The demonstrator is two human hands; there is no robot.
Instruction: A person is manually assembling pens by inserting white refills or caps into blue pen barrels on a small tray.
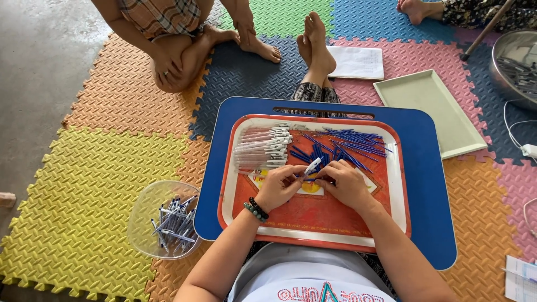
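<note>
My left hand and my right hand meet over a red tray that rests on a blue lap table. Together they pinch a white pen barrel with a blue refill at its end. A row of clear pen barrels with white caps lies at the tray's upper left. A heap of blue refills lies at its upper right, just beyond my fingers. My left wrist wears beaded bracelets.
A clear plastic bowl with several assembled pens sits on the foam mat at my left. A pale green tray, white paper and a metal basin lie at the right. Another person crouches ahead left.
</note>
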